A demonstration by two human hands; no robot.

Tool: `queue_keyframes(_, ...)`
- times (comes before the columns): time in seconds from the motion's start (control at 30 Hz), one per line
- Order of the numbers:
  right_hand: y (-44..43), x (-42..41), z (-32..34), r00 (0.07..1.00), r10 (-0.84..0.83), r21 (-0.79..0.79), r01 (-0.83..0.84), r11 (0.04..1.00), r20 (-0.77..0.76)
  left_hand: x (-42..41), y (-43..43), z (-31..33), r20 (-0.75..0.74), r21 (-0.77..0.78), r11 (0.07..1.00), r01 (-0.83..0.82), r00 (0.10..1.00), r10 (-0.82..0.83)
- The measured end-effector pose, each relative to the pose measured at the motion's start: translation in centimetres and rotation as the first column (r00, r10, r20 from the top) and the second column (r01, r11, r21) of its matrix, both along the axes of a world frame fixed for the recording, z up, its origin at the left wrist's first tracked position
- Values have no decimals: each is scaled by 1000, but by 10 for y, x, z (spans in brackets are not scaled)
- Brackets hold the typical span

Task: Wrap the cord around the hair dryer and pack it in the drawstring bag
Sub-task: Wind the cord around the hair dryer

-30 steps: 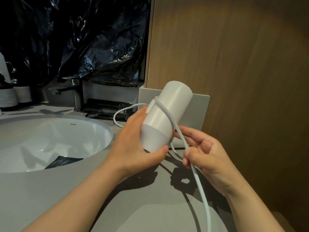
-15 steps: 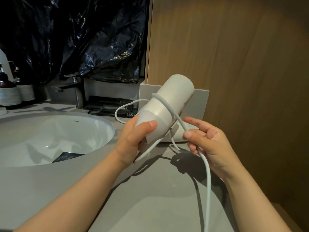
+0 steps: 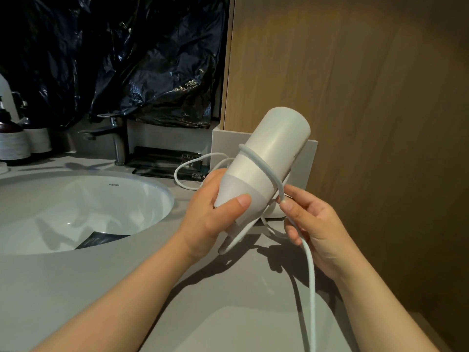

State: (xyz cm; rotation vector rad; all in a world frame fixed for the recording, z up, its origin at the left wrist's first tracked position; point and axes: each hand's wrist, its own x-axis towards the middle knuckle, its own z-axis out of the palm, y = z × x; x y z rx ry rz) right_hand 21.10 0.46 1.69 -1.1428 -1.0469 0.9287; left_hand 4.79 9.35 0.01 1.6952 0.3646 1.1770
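Our left hand grips the hair dryer by its narrow end, tilted above the countertop near its right edge. Our right hand pinches the cord beside the barrel. We should lay each turn snug against the loop already there.

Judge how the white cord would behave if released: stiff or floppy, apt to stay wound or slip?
Probably floppy: the cord droops in loose curves below the right hand. Its one loop would likely slide off the smooth, tapered hair dryer once tension goes.
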Motion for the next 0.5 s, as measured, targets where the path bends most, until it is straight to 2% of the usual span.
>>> queue_keyframes(0.2,1,2,-2,995,-96,28,97,995,-32,1,-9,2,44,87,995,-53,998,49)
queue_keyframes(0.27,1,2,-3,991,-133,39,134,990,-19,2,-10,0,14,99,988,-117,993,116)
queue_keyframes(0.33,3,1,-4,987,-158,37,157,987,22,2,-9,0,0,60,983,-174,985,175)
queue_keyframes(0.4,4,1,-5,986,-154,16,154,988,58,2,-6,1,37,-20,988,-154,987,155)
queue_keyframes(0.5,3,7,-3,999,-30,-28,30,999,11,-1,1,3,107,-151,986,-71,990,87)
